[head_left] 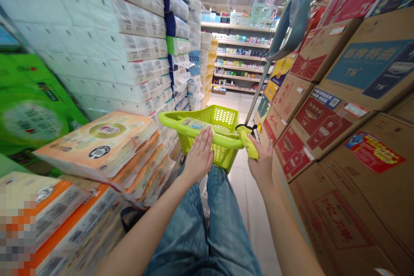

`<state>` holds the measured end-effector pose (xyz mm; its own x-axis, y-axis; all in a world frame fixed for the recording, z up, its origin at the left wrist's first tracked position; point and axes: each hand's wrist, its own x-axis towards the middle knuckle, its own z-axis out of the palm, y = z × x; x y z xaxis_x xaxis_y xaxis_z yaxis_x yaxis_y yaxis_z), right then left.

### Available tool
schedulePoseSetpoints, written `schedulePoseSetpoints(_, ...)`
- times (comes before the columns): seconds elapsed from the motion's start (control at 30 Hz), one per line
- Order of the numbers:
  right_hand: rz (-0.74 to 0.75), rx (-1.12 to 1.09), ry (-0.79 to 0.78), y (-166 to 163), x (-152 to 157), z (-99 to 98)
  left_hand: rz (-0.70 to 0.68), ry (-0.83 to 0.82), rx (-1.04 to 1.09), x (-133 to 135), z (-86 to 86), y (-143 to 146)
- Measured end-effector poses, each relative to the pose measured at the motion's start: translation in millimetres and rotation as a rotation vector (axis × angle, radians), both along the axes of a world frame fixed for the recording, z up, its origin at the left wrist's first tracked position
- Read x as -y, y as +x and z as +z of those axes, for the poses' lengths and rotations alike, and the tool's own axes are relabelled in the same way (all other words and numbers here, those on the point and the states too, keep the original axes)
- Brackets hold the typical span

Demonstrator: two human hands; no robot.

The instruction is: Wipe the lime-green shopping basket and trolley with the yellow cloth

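A lime-green shopping basket [225,115] with a lattice wall and a thick rim handle is in front of my legs. My left hand [201,153] lies palm down on the handle's near side, fingers stretched out and close together. At the handle's right end, my right hand [261,159] is closed around a yellow-green piece that looks like cloth [249,143]. A black band [247,127] shows just above it. Close by rises a thin metal pole [257,95] bearing a curved blue-grey piece [290,26]; its lower end is hidden.
Tall stacks of wrapped tissue packs [142,23] line the left, with orange tissue packs [97,138] lower down. Cardboard cartons [365,181] are piled along the right. A narrow tiled floor [231,99] runs between them to stocked shelves [242,57].
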<state>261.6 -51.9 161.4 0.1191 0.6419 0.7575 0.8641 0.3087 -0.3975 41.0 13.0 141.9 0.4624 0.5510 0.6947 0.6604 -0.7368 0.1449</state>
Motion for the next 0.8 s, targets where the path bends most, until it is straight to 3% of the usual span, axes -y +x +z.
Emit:
schedulePoseSetpoints(0.17, 0.304, 0.061, -0.107, 21, -25, 16.5, 0.003, -0.007, 0.009, -2, -0.6, -1)
schedulePoseSetpoints(0.33, 0.418, 0.015, -0.031, 22, -40, 16.5, -0.015, 0.02, 0.018, -9, -4.1, -1)
schedulePoseSetpoints(0.57, 0.385, -0.098, 0.062, 26, -62, 8.1, -0.066, 0.017, 0.018, -32, -1.0, 9)
schedulePoseSetpoints(0.8, 0.281, -0.095, 0.077, 20, -112, -0.3, -0.022, -0.08, 0.092, -85, 4.4, 21)
